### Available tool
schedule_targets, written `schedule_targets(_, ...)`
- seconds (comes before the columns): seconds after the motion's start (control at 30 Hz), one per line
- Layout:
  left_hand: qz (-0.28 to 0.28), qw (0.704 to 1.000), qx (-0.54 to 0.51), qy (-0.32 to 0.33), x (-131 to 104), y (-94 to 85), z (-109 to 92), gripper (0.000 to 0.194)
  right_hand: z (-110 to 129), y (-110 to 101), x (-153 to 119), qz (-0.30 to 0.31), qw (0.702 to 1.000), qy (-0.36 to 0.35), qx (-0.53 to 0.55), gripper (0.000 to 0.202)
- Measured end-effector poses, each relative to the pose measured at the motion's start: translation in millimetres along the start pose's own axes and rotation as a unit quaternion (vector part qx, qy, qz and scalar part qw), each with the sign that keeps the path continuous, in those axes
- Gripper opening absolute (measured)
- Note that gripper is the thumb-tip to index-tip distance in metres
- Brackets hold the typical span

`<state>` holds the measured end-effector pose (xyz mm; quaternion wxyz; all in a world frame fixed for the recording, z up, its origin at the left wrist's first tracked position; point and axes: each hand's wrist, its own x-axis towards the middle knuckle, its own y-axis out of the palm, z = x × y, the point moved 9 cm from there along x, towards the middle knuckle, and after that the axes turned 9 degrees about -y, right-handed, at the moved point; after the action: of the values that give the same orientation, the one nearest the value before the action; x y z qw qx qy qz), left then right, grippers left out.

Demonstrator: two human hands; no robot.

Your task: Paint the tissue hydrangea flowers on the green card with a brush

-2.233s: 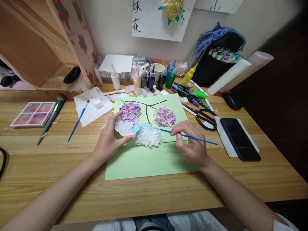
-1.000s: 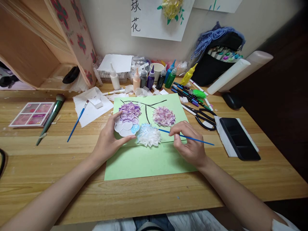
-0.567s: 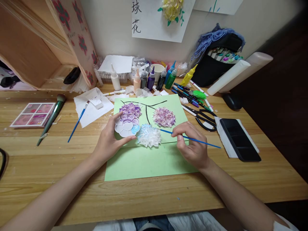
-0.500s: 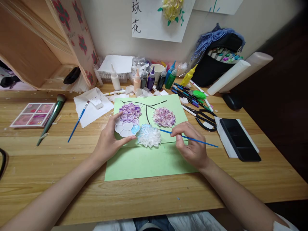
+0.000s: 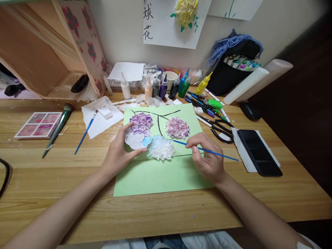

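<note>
My left hand (image 5: 118,147) holds a small white flower-shaped palette (image 5: 138,137) by its edge, with light blue and purple paint in its wells. A thin blue paintbrush (image 5: 218,153) is pinched in my right hand (image 5: 206,157), its tip at the right edge of a white paper flower (image 5: 162,148) whose upper left is tinted light blue. The flower lies on green paper (image 5: 155,178) with drawn black branches. A purple flower (image 5: 142,119) sits above the palette, partly covered by it, and a pink-purple flower (image 5: 177,128) is at the right.
Paint bottles (image 5: 163,88) and a paper cup (image 5: 170,79) stand along the wall. Pens (image 5: 201,102), black scissors (image 5: 222,129) and a black case (image 5: 259,152) lie right. At left are another brush (image 5: 85,133) on white paper, a green-handled brush (image 5: 58,129) and a pink palette (image 5: 38,125).
The whole view has shifted slightly, with things sitting a little lower. The brush tip remains close to the white flower's right edge, and both hands keep their holds.
</note>
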<state>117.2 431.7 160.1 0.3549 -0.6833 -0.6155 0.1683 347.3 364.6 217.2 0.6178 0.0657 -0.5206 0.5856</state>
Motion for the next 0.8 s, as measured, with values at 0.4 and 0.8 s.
schedule_targets(0.4,0.009,0.993,-0.018,0.112,-14.9,1.2,-21.5,0.093,11.1,15.0,-4.0,0.044,0.99,-0.001,0.134,0.022)
schedule_targets(0.8,0.021,0.991,-0.013,0.129,-16.4,2.1,-27.6,0.092,24.2,18.6,2.0,0.068,0.991,-0.052,0.106,0.023)
